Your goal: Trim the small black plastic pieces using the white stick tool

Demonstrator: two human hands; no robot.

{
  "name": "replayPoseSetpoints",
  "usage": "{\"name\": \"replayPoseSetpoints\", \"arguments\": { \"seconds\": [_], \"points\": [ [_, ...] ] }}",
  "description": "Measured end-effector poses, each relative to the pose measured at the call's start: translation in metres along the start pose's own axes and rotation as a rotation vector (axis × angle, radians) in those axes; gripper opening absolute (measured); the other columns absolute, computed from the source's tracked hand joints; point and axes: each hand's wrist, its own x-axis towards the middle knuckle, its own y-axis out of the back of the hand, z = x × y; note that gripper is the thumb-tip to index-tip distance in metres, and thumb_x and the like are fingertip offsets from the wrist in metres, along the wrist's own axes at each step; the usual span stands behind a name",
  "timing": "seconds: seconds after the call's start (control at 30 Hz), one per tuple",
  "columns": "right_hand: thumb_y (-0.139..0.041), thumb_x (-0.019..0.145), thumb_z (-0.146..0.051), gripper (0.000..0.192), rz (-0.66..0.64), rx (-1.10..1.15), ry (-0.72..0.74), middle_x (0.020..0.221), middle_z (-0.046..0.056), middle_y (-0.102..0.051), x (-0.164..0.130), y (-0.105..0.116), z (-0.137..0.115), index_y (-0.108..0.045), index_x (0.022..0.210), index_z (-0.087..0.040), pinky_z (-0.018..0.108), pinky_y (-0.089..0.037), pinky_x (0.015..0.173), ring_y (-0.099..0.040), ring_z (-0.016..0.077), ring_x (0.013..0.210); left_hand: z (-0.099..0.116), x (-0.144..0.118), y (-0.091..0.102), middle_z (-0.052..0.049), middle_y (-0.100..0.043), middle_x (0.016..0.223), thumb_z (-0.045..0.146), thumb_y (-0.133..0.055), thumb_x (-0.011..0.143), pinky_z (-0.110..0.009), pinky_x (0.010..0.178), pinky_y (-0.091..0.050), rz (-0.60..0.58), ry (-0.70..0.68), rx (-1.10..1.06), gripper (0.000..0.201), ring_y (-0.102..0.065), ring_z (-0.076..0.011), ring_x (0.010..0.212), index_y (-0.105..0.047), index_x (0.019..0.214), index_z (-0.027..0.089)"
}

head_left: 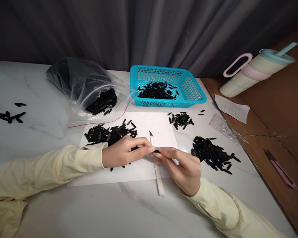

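Observation:
Between the fingertips of my left hand [129, 150] and my right hand [182, 165] is a small black elongated piece [157, 151], mostly covered by the fingers. Both hands pinch it above a white sheet of paper [139, 173]. Under them lies a slim craft knife [159, 185] with a white-wrapped handle, its dark pointed blade toward the back. A pile of similar black pieces [101, 134] spreads on the paper beside my left hand, partly hidden by it. Another black pile [211, 153] lies on the table to the right of my right hand.
A turquoise basket [164, 103] holding black pieces stands at the back. Left of it lies an open zip bag [81, 79] with more pieces. A small heap [181, 120] sits before the basket. At right are a tumbler [257, 71], a paper slip [232, 108] and pink-handled tweezers [280, 170].

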Motion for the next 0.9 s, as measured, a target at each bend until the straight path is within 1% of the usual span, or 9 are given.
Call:
{"name": "replayPoseSetpoints", "arguments": {
  "seconds": [0.1, 0.33, 0.43, 0.53, 0.7, 0.77, 0.83, 0.87, 0.9],
  "points": [
    [-0.062, 0.078, -0.005, 0.018, -0.004, -0.013, 0.027, 0.077, 0.002, -0.070, 0.001, -0.001, -0.001, -0.063, 0.085, -0.021, 0.025, -0.056, 0.055, -0.067, 0.0157, 0.063, 0.000, -0.001, 0.001, 0.007, -0.040, 0.050, 0.025, -0.042, 0.088, -0.018, 0.043, -0.029, -0.005, -0.015, 0.012, 0.019, -0.034, -0.0050, 0.044, -0.055, 0.083, 0.012],
    [-0.062, 0.077, -0.002, 0.018, -0.011, -0.020, 0.014, 0.076, 0.003, -0.070, 0.002, 0.000, -0.001, -0.063, 0.082, -0.019, 0.023, -0.056, 0.057, -0.067, 0.0150, 0.065, 0.000, -0.002, 0.000, 0.008, -0.038, 0.048, 0.023, -0.042, 0.088, -0.019, 0.044, -0.030, -0.013, -0.022, -0.069, 0.016, -0.034, -0.0060, 0.044, -0.050, 0.078, 0.014],
    [-0.061, 0.077, -0.001, 0.019, -0.015, -0.024, 0.040, 0.075, 0.003, -0.070, 0.002, 0.001, 0.000, -0.063, 0.083, -0.019, 0.024, -0.057, 0.057, -0.067, 0.0156, 0.066, -0.001, -0.002, 0.001, 0.008, -0.036, 0.046, 0.026, -0.040, 0.089, -0.019, 0.044, -0.031, -0.042, 0.006, -0.084, 0.019, -0.033, -0.0064, 0.043, -0.051, 0.081, 0.013],
    [-0.058, 0.078, 0.000, 0.021, -0.013, -0.044, 0.102, 0.076, 0.004, -0.070, 0.002, 0.001, 0.001, -0.062, 0.085, -0.019, 0.025, -0.056, 0.056, -0.067, 0.0163, 0.068, -0.003, -0.002, 0.001, 0.008, -0.036, 0.046, 0.030, -0.038, 0.091, -0.020, 0.044, -0.030, -0.064, 0.040, -0.039, 0.026, -0.033, -0.0066, 0.043, -0.054, 0.083, 0.012],
    [-0.053, 0.082, -0.002, 0.019, -0.058, -0.078, 0.141, 0.077, 0.005, -0.070, 0.005, 0.003, 0.001, -0.061, 0.086, -0.019, 0.027, -0.055, 0.057, -0.067, 0.0169, 0.070, -0.004, -0.002, 0.001, 0.008, -0.033, 0.045, 0.033, -0.034, 0.092, -0.021, 0.045, -0.031, -0.107, 0.060, -0.051, 0.031, -0.033, -0.0069, 0.042, -0.055, 0.083, 0.012],
    [-0.054, 0.084, -0.005, 0.015, -0.101, -0.147, 0.152, 0.076, 0.004, -0.069, 0.008, 0.007, 0.003, -0.060, 0.085, -0.018, 0.025, -0.052, 0.057, -0.066, 0.0155, 0.068, -0.002, -0.002, 0.001, 0.008, -0.034, 0.044, 0.032, -0.035, 0.092, -0.021, 0.045, -0.031, -0.090, 0.068, -0.079, 0.029, -0.032, -0.0065, 0.041, -0.053, 0.081, 0.012],
    [-0.056, 0.086, -0.016, 0.006, -0.160, -0.292, 0.119, 0.072, 0.003, -0.067, 0.011, 0.010, 0.006, -0.059, 0.090, -0.018, 0.023, -0.048, 0.054, -0.063, 0.0137, 0.063, -0.002, -0.002, 0.001, 0.009, -0.033, 0.043, 0.031, -0.034, 0.092, -0.021, 0.045, -0.030, -0.062, 0.089, -0.117, 0.028, -0.031, -0.0062, 0.040, -0.049, 0.078, 0.014],
    [-0.056, 0.087, -0.025, 0.011, -0.190, -0.384, 0.089, 0.070, 0.002, -0.065, 0.012, 0.012, 0.007, -0.058, 0.095, -0.017, 0.023, -0.046, 0.052, -0.062, 0.0131, 0.059, -0.001, -0.002, 0.001, 0.009, -0.033, 0.042, 0.032, -0.032, 0.092, -0.021, 0.045, -0.030, -0.050, 0.101, -0.140, 0.028, -0.030, -0.0062, 0.040, -0.047, 0.076, 0.015],
    [-0.055, 0.088, -0.034, 0.022, -0.223, -0.477, 0.059, 0.067, 0.002, -0.064, 0.013, 0.013, 0.009, -0.057, 0.100, -0.016, 0.023, -0.043, 0.049, -0.060, 0.0128, 0.055, -0.001, -0.002, 0.001, 0.009, -0.033, 0.042, 0.032, -0.031, 0.093, -0.021, 0.045, -0.030, -0.042, 0.111, -0.160, 0.028, -0.030, -0.0063, 0.040, -0.044, 0.074, 0.016]
  ]
}}
